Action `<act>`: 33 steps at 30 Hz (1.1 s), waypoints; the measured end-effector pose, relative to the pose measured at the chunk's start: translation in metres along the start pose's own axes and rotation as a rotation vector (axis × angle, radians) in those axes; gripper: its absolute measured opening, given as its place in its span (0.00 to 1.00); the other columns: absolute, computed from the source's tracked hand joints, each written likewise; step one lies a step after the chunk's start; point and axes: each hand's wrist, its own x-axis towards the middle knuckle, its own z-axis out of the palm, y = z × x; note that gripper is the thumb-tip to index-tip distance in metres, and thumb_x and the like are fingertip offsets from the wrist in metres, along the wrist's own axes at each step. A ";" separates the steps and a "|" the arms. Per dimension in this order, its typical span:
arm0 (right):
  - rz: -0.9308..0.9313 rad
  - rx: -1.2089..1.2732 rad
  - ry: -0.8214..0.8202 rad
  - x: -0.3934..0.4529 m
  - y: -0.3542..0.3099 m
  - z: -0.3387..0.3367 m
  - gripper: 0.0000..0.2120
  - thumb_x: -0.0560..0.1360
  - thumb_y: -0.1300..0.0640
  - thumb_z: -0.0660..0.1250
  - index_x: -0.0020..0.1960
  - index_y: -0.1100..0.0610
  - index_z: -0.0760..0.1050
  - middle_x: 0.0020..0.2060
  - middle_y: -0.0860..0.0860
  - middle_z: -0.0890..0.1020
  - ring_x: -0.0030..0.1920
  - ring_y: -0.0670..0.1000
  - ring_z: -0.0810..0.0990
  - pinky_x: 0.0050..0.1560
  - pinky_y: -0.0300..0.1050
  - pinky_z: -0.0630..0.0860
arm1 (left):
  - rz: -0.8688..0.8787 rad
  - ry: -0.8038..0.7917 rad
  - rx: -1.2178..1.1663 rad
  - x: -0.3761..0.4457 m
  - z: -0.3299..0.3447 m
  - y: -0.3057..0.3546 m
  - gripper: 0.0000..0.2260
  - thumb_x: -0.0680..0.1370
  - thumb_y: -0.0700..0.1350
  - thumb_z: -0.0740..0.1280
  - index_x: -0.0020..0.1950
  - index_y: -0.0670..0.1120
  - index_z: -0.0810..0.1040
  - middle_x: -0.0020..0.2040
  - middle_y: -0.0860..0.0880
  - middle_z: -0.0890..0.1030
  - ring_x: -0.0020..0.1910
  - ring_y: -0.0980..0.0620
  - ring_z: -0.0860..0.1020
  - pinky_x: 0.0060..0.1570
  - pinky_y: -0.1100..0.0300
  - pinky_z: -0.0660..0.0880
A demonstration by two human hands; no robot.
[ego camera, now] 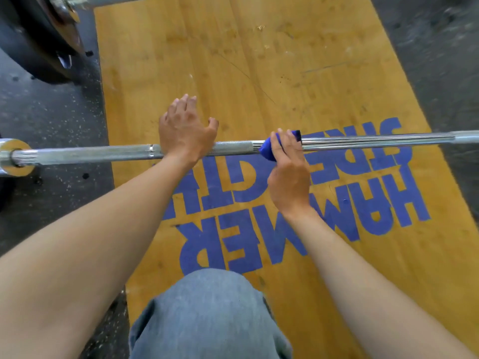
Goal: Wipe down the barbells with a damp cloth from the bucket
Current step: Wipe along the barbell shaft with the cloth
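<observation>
cloth (269, 151) mostly hidden (right hand (287, 174))

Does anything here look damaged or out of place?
Nothing is spilled or askew. Only the wooden platform looks worn, with scratches and scuff marks across its far half. The barbell lies straight, with the blue cloth wrapped round it.

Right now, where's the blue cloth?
In the head view, the blue cloth is wrapped round the barbell near mid-shaft, gripped by the right hand, right of the left hand.
</observation>
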 end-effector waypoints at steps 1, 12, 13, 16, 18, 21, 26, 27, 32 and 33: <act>-0.075 -0.022 -0.023 -0.003 0.011 -0.006 0.32 0.71 0.75 0.52 0.73 0.63 0.72 0.72 0.57 0.74 0.75 0.60 0.69 0.75 0.53 0.66 | 0.007 0.006 0.012 -0.005 0.001 -0.001 0.30 0.80 0.60 0.57 0.80 0.47 0.64 0.81 0.47 0.64 0.79 0.47 0.60 0.75 0.47 0.59; 0.048 0.077 -0.008 -0.061 0.040 -0.044 0.29 0.73 0.77 0.59 0.72 0.64 0.73 0.72 0.57 0.74 0.75 0.61 0.68 0.73 0.59 0.68 | -0.032 0.025 0.029 -0.093 0.014 -0.009 0.30 0.81 0.61 0.54 0.80 0.48 0.63 0.81 0.48 0.62 0.80 0.47 0.58 0.77 0.47 0.55; 0.194 0.104 0.041 -0.066 0.045 -0.049 0.29 0.72 0.78 0.58 0.72 0.65 0.73 0.72 0.58 0.74 0.76 0.62 0.66 0.73 0.60 0.68 | -0.036 0.033 0.032 -0.103 0.015 -0.010 0.29 0.82 0.61 0.54 0.80 0.49 0.64 0.81 0.48 0.63 0.80 0.48 0.59 0.77 0.47 0.55; 0.136 0.116 -0.001 -0.095 0.019 -0.051 0.30 0.71 0.77 0.56 0.73 0.67 0.71 0.72 0.60 0.73 0.76 0.62 0.66 0.74 0.61 0.66 | -0.028 0.086 0.037 -0.133 0.019 -0.011 0.28 0.82 0.59 0.55 0.79 0.50 0.66 0.80 0.49 0.64 0.80 0.48 0.60 0.77 0.47 0.55; -0.100 0.115 -0.068 -0.116 0.009 -0.051 0.30 0.71 0.76 0.59 0.73 0.64 0.72 0.73 0.58 0.73 0.76 0.60 0.68 0.74 0.58 0.67 | -0.023 0.128 0.029 -0.153 0.023 -0.012 0.27 0.81 0.59 0.54 0.78 0.50 0.67 0.80 0.48 0.66 0.79 0.47 0.61 0.78 0.46 0.55; 0.025 0.156 0.003 -0.131 0.026 -0.060 0.30 0.71 0.76 0.61 0.72 0.63 0.73 0.72 0.58 0.74 0.75 0.60 0.68 0.74 0.59 0.67 | -0.013 0.200 0.027 -0.179 0.027 -0.012 0.27 0.80 0.59 0.53 0.76 0.51 0.70 0.78 0.49 0.68 0.78 0.47 0.63 0.77 0.46 0.56; 0.135 0.212 0.002 -0.156 0.007 -0.070 0.30 0.70 0.79 0.61 0.71 0.66 0.73 0.72 0.60 0.73 0.76 0.61 0.67 0.76 0.61 0.64 | 0.019 0.281 0.028 -0.214 0.032 -0.012 0.25 0.80 0.58 0.54 0.75 0.51 0.72 0.77 0.49 0.70 0.77 0.47 0.66 0.76 0.45 0.57; 0.039 0.226 -0.035 -0.162 0.002 -0.069 0.30 0.70 0.78 0.61 0.71 0.65 0.74 0.71 0.59 0.75 0.75 0.61 0.68 0.74 0.62 0.66 | 0.004 0.282 0.018 -0.219 0.033 -0.012 0.26 0.80 0.59 0.54 0.75 0.51 0.72 0.77 0.49 0.70 0.77 0.47 0.66 0.76 0.45 0.57; 0.245 0.278 0.015 -0.180 0.023 -0.085 0.30 0.70 0.76 0.55 0.71 0.64 0.75 0.72 0.58 0.74 0.76 0.60 0.66 0.76 0.60 0.63 | -0.065 0.231 -0.002 -0.245 0.038 -0.014 0.28 0.80 0.60 0.53 0.77 0.52 0.70 0.78 0.51 0.69 0.78 0.50 0.65 0.77 0.46 0.55; 0.325 0.263 0.050 -0.181 0.023 -0.088 0.31 0.70 0.77 0.55 0.71 0.64 0.75 0.72 0.58 0.73 0.77 0.59 0.66 0.77 0.59 0.62 | -0.055 0.247 0.004 -0.251 0.039 -0.014 0.27 0.80 0.60 0.53 0.76 0.53 0.71 0.78 0.51 0.69 0.78 0.50 0.65 0.77 0.46 0.55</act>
